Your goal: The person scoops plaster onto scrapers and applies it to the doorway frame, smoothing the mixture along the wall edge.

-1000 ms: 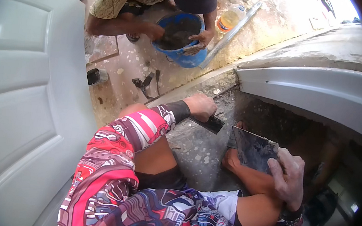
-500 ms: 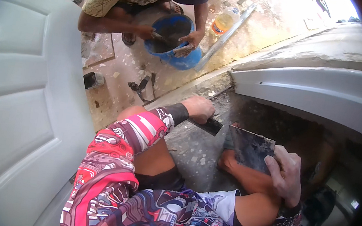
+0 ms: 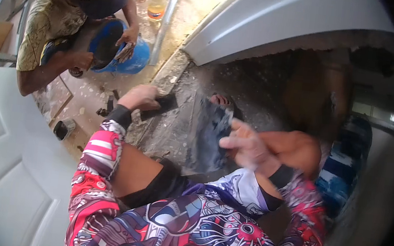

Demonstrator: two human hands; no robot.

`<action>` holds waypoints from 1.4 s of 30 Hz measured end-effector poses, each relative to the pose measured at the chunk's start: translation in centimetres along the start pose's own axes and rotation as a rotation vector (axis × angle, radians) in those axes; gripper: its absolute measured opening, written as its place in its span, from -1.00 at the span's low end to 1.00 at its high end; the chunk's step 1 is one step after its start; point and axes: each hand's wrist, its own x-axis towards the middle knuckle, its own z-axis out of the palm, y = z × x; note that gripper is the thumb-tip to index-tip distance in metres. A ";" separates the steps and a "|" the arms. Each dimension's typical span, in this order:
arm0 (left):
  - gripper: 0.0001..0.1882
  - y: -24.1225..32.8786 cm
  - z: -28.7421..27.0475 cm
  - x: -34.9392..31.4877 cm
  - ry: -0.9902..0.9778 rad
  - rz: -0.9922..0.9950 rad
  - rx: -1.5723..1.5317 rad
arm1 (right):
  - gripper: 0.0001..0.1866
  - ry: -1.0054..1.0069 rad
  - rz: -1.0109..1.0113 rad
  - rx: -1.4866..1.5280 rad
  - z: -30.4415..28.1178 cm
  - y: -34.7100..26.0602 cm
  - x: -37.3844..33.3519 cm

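My left hand (image 3: 139, 98) is closed on a short dark flat blade (image 3: 162, 107), held low over the threshold strip of the floor. The fingers hide its handle end, so its exact kind is unclear. In my right hand (image 3: 249, 146) is a larger dark rectangular plate (image 3: 209, 134) smeared with grey, gripped by its right edge between thumb and fingers. That hand and the plate are slightly blurred. The plate stands tilted between my knees, in front of my foot (image 3: 220, 99). A small stretch of floor separates it from the blade.
Across the doorway a person (image 3: 54, 34) crouches with both hands at a blue bucket (image 3: 139, 58). Behind it are a bottle of yellow liquid (image 3: 156, 4) and a metal bar (image 3: 168, 20). A white panelled door (image 3: 4, 149) stands left, a pale frame (image 3: 286, 24) upper right. A small can (image 3: 62, 128) lies left.
The view has swung right, shifting the scene leftward. My right hand has brought the plate in front of my body and turned it more upright. The blade stays in my left hand.
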 end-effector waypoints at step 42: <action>-0.64 0.6 -2.8 -3.7 0.104 -0.186 -0.099 | -0.78 0.511 -0.407 0.302 -1.0 11.8 6.2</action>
